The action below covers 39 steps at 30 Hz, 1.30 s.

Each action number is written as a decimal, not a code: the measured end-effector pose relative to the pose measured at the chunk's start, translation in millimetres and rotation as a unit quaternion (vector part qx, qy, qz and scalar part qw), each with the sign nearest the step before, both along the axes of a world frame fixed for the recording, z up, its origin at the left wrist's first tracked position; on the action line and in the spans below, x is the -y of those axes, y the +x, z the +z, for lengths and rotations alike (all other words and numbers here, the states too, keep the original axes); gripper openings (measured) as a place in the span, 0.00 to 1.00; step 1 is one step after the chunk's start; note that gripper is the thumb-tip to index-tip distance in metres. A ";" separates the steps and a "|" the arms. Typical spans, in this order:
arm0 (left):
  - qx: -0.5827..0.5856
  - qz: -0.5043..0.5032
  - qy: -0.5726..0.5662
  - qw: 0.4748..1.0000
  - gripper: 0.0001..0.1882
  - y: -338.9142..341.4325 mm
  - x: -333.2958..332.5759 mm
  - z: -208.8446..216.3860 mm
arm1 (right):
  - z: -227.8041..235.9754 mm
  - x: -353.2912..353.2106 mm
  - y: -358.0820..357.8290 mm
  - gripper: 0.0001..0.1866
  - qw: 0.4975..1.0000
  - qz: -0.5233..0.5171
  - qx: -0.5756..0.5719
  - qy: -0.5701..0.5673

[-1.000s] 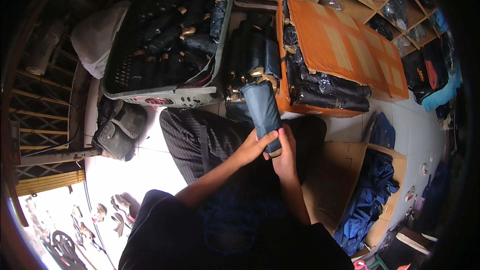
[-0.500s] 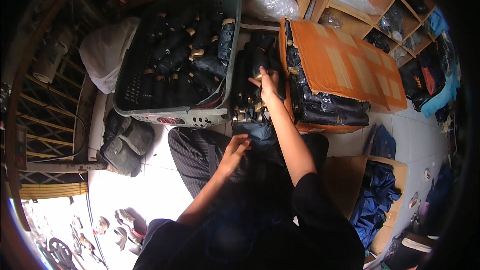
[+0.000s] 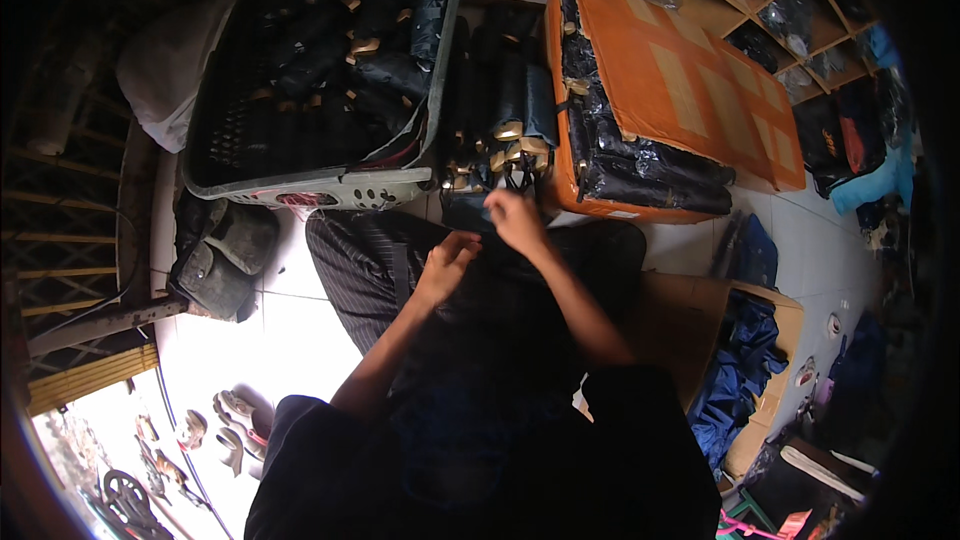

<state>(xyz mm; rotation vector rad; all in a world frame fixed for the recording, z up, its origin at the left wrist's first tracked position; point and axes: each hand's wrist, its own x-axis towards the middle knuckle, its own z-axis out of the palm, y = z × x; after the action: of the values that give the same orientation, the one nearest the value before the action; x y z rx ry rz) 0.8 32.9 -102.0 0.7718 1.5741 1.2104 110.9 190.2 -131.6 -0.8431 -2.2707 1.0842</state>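
Observation:
My right hand (image 3: 515, 223) is over my lap, at the near end of a row of dark folded umbrellas (image 3: 510, 95). Its fingers are bent and slightly blurred, close to a piece of dark blue cloth (image 3: 465, 210). Just left and nearer is my left hand (image 3: 450, 268), fingers curled together; anything between them is hidden. The umbrellas lie side by side with their tan and gold ends towards me, and a bluish umbrella (image 3: 541, 118) rests at the right of the row.
Left of the row stands a big dark basket (image 3: 320, 186) full of similar umbrellas. An orange cardboard box (image 3: 690, 80) with black wrapped bundles borders the right. Nearer on the right is an open carton (image 3: 775, 390) of blue cloth. Grey bags (image 3: 225, 255) lie on the left floor.
My right hand has let go of an umbrella in the row and drawn back towards my lap. My left hand has come up closer to it. The view has shifted slightly.

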 end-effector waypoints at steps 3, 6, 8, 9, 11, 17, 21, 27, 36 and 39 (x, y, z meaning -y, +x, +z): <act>0.003 -0.006 0.015 1.000 0.13 -1.1 1.5 -9.7 | -55.7 23.9 22.7 0.09 0.979 0.031 0.141 0.146; -0.012 -0.008 0.013 1.000 0.12 -6.1 6.5 -2.1 | -76.4 21.3 22.4 0.09 0.960 0.018 0.221 0.173; -0.013 0.003 0.006 1.000 0.13 -10.2 13.4 2.1 | -74.7 18.1 23.5 0.08 0.963 0.005 0.215 0.163; -0.012 0.016 0.002 1.000 0.13 -13.2 16.9 4.0 | -55.7 16.2 22.7 0.07 0.970 -0.002 0.192 0.152; -0.043 0.056 0.013 0.997 0.14 -14.9 17.8 11.0 | -18.4 14.2 20.2 0.04 0.993 -0.043 0.061 0.090; -0.066 0.166 0.110 0.978 0.19 2.4 -4.0 64.1 | 51.4 10.6 47.4 0.12 0.994 0.010 -0.040 -0.099; -0.156 0.036 0.080 0.984 0.11 -0.7 -5.0 110.4 | 93.9 11.1 56.7 0.08 0.998 0.056 -0.002 -0.042; -0.239 0.044 0.166 0.956 0.05 -10.9 7.2 153.9 | 156.6 2.8 43.6 0.04 0.994 0.105 -0.017 -0.024; -0.236 0.109 0.246 0.934 0.07 -124.9 -32.6 220.3 | 207.0 -8.9 -1.6 0.09 0.993 -0.010 -0.107 -0.042; -0.349 0.111 0.174 0.914 0.10 -216.9 -97.2 208.7 | 223.2 1.4 -25.8 0.09 0.971 -0.011 -0.193 -0.143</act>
<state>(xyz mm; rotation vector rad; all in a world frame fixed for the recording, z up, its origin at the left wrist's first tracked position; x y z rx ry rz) -216.1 130.1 106.8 1.4011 2.0857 1.5024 85.1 188.7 91.6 -0.6879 -1.8078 1.4482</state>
